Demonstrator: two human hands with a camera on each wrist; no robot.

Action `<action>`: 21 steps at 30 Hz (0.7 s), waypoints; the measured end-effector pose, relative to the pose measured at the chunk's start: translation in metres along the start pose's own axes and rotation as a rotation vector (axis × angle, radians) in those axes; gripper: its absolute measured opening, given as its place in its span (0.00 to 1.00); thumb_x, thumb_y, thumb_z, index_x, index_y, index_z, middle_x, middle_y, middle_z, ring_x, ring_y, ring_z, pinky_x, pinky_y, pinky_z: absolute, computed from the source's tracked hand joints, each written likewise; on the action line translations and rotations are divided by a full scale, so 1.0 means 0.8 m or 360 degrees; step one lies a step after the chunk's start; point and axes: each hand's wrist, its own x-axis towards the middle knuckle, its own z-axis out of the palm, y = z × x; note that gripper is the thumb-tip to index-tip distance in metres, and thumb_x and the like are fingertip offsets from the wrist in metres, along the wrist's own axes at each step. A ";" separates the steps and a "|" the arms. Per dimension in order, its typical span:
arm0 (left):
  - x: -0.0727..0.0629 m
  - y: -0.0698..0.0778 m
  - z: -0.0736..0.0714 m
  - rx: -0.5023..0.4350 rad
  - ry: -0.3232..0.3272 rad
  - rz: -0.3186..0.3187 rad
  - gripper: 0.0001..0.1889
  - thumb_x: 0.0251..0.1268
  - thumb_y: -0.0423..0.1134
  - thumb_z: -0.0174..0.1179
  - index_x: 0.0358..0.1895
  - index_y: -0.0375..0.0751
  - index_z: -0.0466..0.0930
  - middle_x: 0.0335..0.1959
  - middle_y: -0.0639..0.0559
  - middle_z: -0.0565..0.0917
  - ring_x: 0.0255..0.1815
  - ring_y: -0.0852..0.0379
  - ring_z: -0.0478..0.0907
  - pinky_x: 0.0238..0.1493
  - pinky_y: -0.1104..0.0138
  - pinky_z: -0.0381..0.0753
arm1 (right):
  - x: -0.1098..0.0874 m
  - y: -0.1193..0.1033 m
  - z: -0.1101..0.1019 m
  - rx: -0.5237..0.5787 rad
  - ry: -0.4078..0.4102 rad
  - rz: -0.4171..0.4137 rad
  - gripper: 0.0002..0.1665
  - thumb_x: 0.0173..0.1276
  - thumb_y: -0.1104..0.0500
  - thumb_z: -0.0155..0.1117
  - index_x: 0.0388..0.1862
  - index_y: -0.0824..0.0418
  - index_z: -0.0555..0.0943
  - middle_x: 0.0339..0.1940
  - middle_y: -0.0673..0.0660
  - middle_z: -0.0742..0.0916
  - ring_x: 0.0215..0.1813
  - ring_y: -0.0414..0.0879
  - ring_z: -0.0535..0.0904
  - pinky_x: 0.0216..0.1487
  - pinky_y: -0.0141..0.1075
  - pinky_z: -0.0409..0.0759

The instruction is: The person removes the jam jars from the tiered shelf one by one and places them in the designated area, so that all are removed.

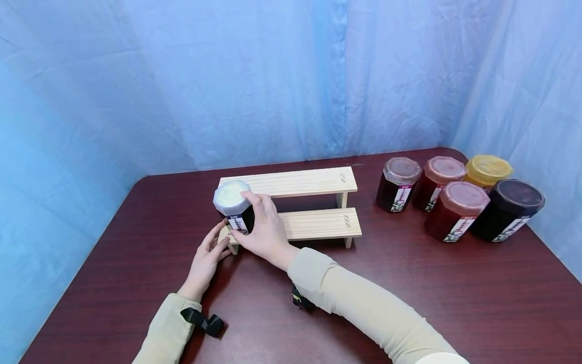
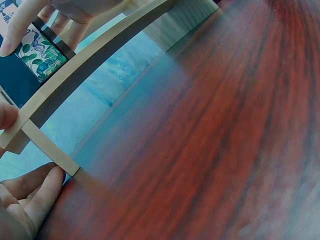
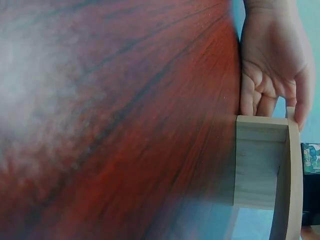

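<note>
A dark jar with a whitish lid [image 1: 231, 196] stands at the left end of the lower step of a two-step wooden rack [image 1: 313, 225]. My right hand [image 1: 268, 233] grips this jar from its right side, thumb in front and fingers at the lid. At the rack's left end, my left hand [image 1: 205, 265] holds the lower step. Its thumb lies at the board's edge and its fingers are against the end leg [image 3: 259, 162], as the right wrist view shows. The jar's printed label [image 2: 42, 55] appears above the board in the left wrist view.
On the right of the dark red table [image 1: 345, 313] several lidded jars stand grouped, among them a dark one [image 1: 399, 183], a red one [image 1: 456, 212], a yellow-lidded one [image 1: 488, 169] and a black-lidded one [image 1: 508, 210]. Blue curtains [image 1: 254, 86] hang behind and at the sides.
</note>
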 end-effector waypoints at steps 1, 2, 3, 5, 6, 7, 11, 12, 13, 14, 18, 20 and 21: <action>0.000 0.000 0.000 -0.0001 -0.0002 0.0002 0.27 0.73 0.35 0.48 0.73 0.42 0.55 0.66 0.39 0.66 0.45 0.71 0.77 0.46 0.74 0.78 | 0.000 0.000 0.000 -0.0002 0.0003 -0.0002 0.49 0.50 0.52 0.76 0.66 0.48 0.57 0.54 0.61 0.71 0.54 0.52 0.71 0.43 0.45 0.78; 0.000 -0.001 0.000 -0.0001 -0.0005 0.0005 0.27 0.72 0.35 0.48 0.73 0.43 0.55 0.66 0.38 0.66 0.45 0.72 0.77 0.46 0.74 0.78 | 0.000 0.001 0.001 -0.0005 0.0009 -0.0004 0.49 0.50 0.52 0.76 0.66 0.48 0.57 0.54 0.61 0.71 0.54 0.51 0.71 0.43 0.44 0.78; 0.000 -0.001 0.000 0.0000 -0.0008 0.0006 0.27 0.72 0.35 0.48 0.73 0.43 0.55 0.66 0.38 0.66 0.46 0.71 0.77 0.46 0.74 0.78 | 0.000 0.001 0.001 -0.0006 0.0013 -0.0007 0.49 0.50 0.52 0.76 0.66 0.48 0.57 0.54 0.60 0.71 0.54 0.51 0.71 0.43 0.44 0.78; 0.001 -0.001 0.000 0.0001 -0.0011 0.0008 0.27 0.73 0.35 0.48 0.73 0.43 0.56 0.66 0.39 0.66 0.46 0.71 0.77 0.46 0.74 0.78 | 0.000 0.002 0.002 -0.0004 0.0026 -0.0011 0.49 0.50 0.52 0.76 0.66 0.48 0.57 0.54 0.60 0.71 0.54 0.51 0.71 0.43 0.44 0.78; 0.001 -0.001 0.000 0.0002 -0.0011 0.0008 0.27 0.73 0.35 0.48 0.73 0.43 0.56 0.66 0.39 0.66 0.46 0.71 0.77 0.46 0.74 0.78 | 0.000 0.002 0.003 -0.0004 0.0032 -0.0014 0.49 0.49 0.52 0.77 0.66 0.48 0.57 0.53 0.60 0.71 0.54 0.51 0.71 0.43 0.44 0.78; 0.001 -0.001 0.000 0.0004 -0.0010 0.0007 0.27 0.73 0.35 0.48 0.73 0.43 0.56 0.66 0.39 0.66 0.46 0.71 0.77 0.46 0.75 0.78 | 0.000 0.002 0.003 -0.0002 0.0037 -0.0016 0.49 0.49 0.52 0.77 0.66 0.48 0.57 0.53 0.60 0.71 0.54 0.51 0.71 0.43 0.44 0.78; 0.000 -0.001 0.000 0.0003 -0.0013 0.0006 0.27 0.73 0.35 0.48 0.73 0.43 0.56 0.66 0.40 0.65 0.46 0.71 0.77 0.46 0.74 0.78 | 0.000 0.003 0.004 0.0002 0.0054 -0.0018 0.50 0.49 0.53 0.77 0.65 0.48 0.58 0.53 0.60 0.71 0.54 0.51 0.71 0.43 0.44 0.78; 0.000 -0.001 0.000 0.0001 -0.0016 0.0009 0.27 0.73 0.35 0.48 0.73 0.43 0.56 0.67 0.40 0.65 0.46 0.71 0.77 0.46 0.74 0.78 | 0.000 0.004 0.004 0.0002 0.0056 -0.0017 0.50 0.48 0.53 0.77 0.65 0.48 0.58 0.52 0.60 0.71 0.54 0.51 0.71 0.43 0.44 0.78; 0.000 -0.001 0.000 -0.0001 -0.0020 0.0013 0.27 0.73 0.35 0.48 0.73 0.43 0.56 0.67 0.41 0.64 0.46 0.71 0.77 0.46 0.74 0.78 | 0.000 0.004 0.004 0.0005 0.0059 -0.0017 0.50 0.48 0.53 0.77 0.65 0.48 0.58 0.52 0.60 0.72 0.53 0.51 0.71 0.43 0.44 0.78; 0.000 -0.001 0.000 -0.0001 -0.0023 0.0017 0.27 0.73 0.35 0.48 0.73 0.42 0.56 0.68 0.42 0.64 0.46 0.71 0.77 0.46 0.74 0.78 | 0.000 0.004 0.004 0.0007 0.0060 -0.0016 0.49 0.48 0.53 0.77 0.65 0.49 0.58 0.52 0.60 0.72 0.53 0.51 0.71 0.43 0.44 0.78; 0.000 -0.002 0.000 -0.0004 -0.0020 0.0027 0.27 0.73 0.35 0.48 0.73 0.42 0.56 0.70 0.47 0.61 0.47 0.72 0.76 0.46 0.74 0.78 | 0.001 0.005 0.002 0.0021 0.0064 -0.0026 0.49 0.47 0.53 0.77 0.65 0.50 0.58 0.52 0.60 0.72 0.53 0.51 0.72 0.44 0.43 0.78; 0.000 -0.001 0.000 -0.0004 -0.0007 0.0017 0.27 0.73 0.35 0.48 0.72 0.43 0.56 0.70 0.48 0.62 0.47 0.72 0.76 0.46 0.74 0.78 | 0.001 0.005 0.001 0.0030 0.0064 -0.0034 0.49 0.47 0.53 0.78 0.64 0.50 0.59 0.52 0.60 0.73 0.53 0.51 0.72 0.43 0.43 0.79; 0.000 -0.001 0.000 -0.0004 0.0004 0.0009 0.27 0.72 0.35 0.48 0.72 0.43 0.56 0.69 0.48 0.63 0.46 0.72 0.77 0.46 0.74 0.78 | 0.001 0.005 0.001 0.0034 0.0063 -0.0038 0.49 0.47 0.53 0.78 0.64 0.50 0.59 0.52 0.59 0.73 0.53 0.51 0.72 0.43 0.43 0.79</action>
